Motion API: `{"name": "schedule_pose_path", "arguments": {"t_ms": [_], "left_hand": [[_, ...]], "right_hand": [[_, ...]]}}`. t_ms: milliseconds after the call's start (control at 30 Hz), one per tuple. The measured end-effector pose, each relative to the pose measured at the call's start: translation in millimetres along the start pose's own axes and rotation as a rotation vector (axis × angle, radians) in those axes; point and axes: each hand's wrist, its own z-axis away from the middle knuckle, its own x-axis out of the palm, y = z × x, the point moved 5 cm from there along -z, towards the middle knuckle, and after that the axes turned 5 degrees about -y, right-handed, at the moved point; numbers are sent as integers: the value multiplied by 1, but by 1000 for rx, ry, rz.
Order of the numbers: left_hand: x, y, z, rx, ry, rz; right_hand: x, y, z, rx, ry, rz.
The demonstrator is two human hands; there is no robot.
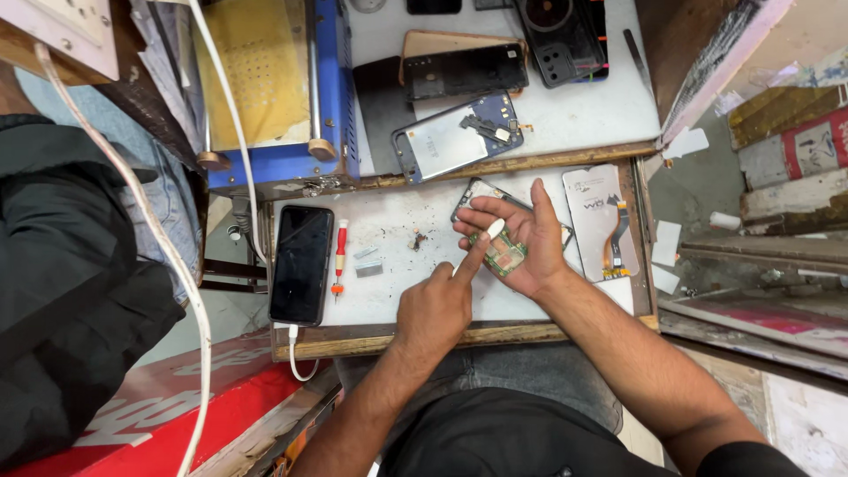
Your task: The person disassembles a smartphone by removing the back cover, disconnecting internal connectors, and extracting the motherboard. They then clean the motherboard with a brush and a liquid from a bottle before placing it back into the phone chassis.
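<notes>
My right hand point(521, 240) lies palm up over an opened phone frame point(478, 193) on the white worktop point(393, 296). It holds a small green circuit board point(505, 255) in the palm and a small white piece point(495, 228) at the fingertips. My left hand point(437, 305) points its index finger at the board and touches its edge. A replacement screen with a flex cable point(601, 221) rests just right of my right hand.
A black phone point(301, 263) on a white charging cable and a red screwdriver point(339, 256) lie at the left. Behind a wooden strip sit several phone backs and frames point(459, 134) and a blue machine point(291, 93). Small screws point(417, 237) lie mid-table.
</notes>
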Motion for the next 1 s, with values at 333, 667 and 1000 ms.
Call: {"name": "schedule_pose_path", "arguments": {"t_ms": [333, 667, 1000], "left_hand": [[-7, 6, 2, 47, 46, 57], [-1, 11, 2, 46, 5, 76], [-3, 15, 16, 35, 85, 229]], "right_hand": [[-1, -1, -1, -22, 27, 1], [-2, -1, 0, -29, 38, 43], [0, -2, 4, -51, 30, 73]]}}
